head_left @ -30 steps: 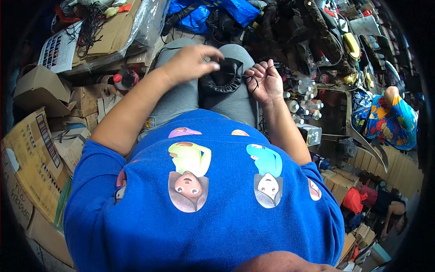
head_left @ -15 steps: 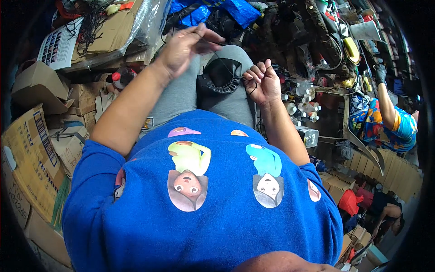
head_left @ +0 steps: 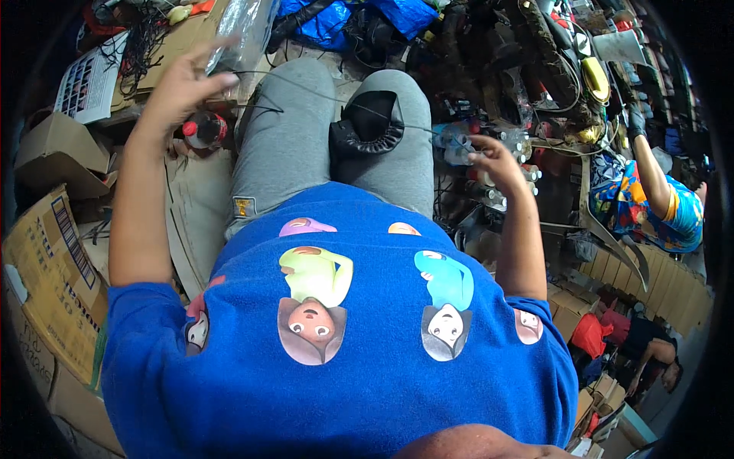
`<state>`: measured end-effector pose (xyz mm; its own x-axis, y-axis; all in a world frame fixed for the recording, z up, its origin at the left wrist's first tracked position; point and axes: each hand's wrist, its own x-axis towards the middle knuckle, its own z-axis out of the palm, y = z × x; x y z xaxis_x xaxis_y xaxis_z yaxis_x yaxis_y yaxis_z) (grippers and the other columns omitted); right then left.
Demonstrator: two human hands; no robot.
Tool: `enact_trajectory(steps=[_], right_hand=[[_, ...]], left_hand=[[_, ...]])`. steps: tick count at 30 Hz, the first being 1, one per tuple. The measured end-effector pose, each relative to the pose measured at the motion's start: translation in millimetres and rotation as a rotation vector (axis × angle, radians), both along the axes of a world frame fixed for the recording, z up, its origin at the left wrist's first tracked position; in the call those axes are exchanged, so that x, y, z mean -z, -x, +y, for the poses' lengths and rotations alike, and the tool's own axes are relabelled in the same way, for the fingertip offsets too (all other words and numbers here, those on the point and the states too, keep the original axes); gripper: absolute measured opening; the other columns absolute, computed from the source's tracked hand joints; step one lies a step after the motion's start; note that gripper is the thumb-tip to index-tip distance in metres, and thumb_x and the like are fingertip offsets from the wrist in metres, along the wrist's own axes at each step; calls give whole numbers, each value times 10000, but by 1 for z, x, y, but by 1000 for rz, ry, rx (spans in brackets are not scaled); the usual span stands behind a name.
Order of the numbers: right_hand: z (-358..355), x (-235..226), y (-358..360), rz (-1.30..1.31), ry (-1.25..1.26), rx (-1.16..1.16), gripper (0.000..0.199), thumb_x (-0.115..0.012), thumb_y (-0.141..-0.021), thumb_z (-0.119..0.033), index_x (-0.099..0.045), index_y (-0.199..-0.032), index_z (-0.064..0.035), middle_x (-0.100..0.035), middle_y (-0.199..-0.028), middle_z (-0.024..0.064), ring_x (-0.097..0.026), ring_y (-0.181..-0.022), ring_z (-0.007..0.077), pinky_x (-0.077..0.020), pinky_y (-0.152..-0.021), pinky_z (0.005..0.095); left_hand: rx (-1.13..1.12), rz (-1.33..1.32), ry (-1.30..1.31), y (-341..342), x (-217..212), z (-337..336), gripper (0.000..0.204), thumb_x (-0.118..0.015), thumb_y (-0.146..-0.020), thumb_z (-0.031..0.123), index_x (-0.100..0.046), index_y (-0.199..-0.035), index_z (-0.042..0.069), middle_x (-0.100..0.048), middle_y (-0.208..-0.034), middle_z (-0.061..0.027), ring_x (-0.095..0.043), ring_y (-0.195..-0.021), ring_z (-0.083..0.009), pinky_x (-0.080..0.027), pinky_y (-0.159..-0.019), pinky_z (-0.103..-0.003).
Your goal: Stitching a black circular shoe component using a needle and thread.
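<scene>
Across my lap lies a black, shiny padded piece (head_left: 365,138) with a puckered, gathered rim; it resembles a boxing glove. A thin black cord (head_left: 310,92) runs from it over my left thigh to my left hand (head_left: 183,88), raised at the upper left. That hand is smeared by motion, with the cord reaching its thumb and fingers. On the other side, my right hand (head_left: 498,162) has its fingers bent together at the cord's other stretch, right of my right thigh. The padded piece rests between the hands, touched by neither.
Left are cardboard boxes (head_left: 57,157), a red-capped bottle (head_left: 205,130) and flat cardboard (head_left: 200,203). Blue plastic (head_left: 317,27) lies ahead. Several clear bottles (head_left: 527,177) stand right, near a curved strip (head_left: 612,245). One co-worker (head_left: 654,199) sits far right; another person (head_left: 650,356) bends lower right.
My left hand has swung outward to the left and my right hand outward to the right, drawing the cord out long across my lap. The padded piece stays almost in place.
</scene>
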<state>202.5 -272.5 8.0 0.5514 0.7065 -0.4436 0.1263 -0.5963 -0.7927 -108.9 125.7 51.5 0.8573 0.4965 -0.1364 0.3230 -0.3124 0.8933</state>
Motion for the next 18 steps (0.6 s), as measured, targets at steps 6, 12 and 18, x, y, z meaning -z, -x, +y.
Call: enact_trajectory(steps=[6,12,18], right_hand=[[114,-52,29,-69,-167,-329,446,-685,-801,-203,-555,-1218,-112,-546,-844,10,-552,-842,88,-450,-735,235],[156,-45,41,-279,246,-754,377,-658,-822,-339,-600,-1004,-13,-630,-814,67,-543,-763,124,-446,-715,287],[123,-32,59,26,174,-417,330,-614,-867,-329,-614,-879,1,-586,-751,-17,-491,-719,59,-422,-690,235]], left_hand=[[361,-279,-473,-41,11,-85,269,-695,-729,177,-644,-965,59,-568,-945,-100,-561,-934,-269,-453,-830,-347],[594,-40,-434,-76,38,-134,317,-719,-700,170,-598,-978,74,-553,-990,-101,-571,-914,-301,-465,-767,-380],[693,-147,-318,-78,47,-127,301,-717,-660,61,-578,-927,67,-566,-909,-96,-579,-879,-296,-463,-737,-394]])
